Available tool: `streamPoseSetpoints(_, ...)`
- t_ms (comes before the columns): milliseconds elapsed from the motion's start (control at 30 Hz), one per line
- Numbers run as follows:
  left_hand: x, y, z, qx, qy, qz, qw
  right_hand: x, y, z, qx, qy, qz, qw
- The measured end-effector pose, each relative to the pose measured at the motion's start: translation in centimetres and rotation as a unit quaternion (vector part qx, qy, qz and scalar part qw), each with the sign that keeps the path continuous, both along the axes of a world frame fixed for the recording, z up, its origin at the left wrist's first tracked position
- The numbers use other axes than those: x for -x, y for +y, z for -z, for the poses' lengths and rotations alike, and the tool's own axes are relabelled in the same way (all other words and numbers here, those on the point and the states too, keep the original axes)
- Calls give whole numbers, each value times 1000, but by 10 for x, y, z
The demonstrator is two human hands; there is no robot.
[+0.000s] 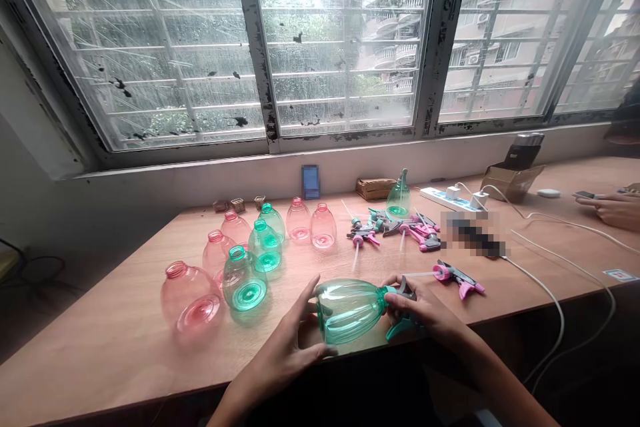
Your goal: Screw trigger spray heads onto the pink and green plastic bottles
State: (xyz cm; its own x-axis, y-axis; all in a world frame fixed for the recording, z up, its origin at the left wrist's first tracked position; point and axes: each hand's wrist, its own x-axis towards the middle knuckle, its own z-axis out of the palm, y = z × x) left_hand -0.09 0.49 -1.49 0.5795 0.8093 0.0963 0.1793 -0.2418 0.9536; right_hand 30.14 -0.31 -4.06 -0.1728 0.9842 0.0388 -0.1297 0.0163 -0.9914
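Here we go: we've got the green btl [350, 313] on its side above the table's [125, 363] front edge, L hand [290, 333] cupped round its base, R hand [433, 310] clamped on the sprayer head [400, 329] at its neck. Pink sprayer [457, 277] lies near our R; pink btls [187, 300] stand L.

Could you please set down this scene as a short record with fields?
Left hand: curved around the base of the held bottle; firmness of contact unclear
Right hand: gripping at the spray head
Held bottle: clear green, on its side, neck toward the right hand
Open pink bottles: five, upright
Open green bottles: three, upright
Loose spray heads: several clustered, one pink-and-grey head apart
Bottle with head fitted: green, upright, at back
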Motion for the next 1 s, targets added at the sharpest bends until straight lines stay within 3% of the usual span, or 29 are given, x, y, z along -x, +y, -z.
streamPoseSetpoints(267, 0, -6, -12, 3, 41, -23, 999, -1, 2, 2, 2, -1, -3, 1000)
streamPoseSetpoints(500, 3, -5, -7, -45, 47, -7, 998, -3, 4, 7, 0, 14, -8, 1000)
streamPoseSetpoints(1000, 1, -5, -11, -25, 64, -15, 997, -3, 2, 4, -4, -4, -18, 1000)
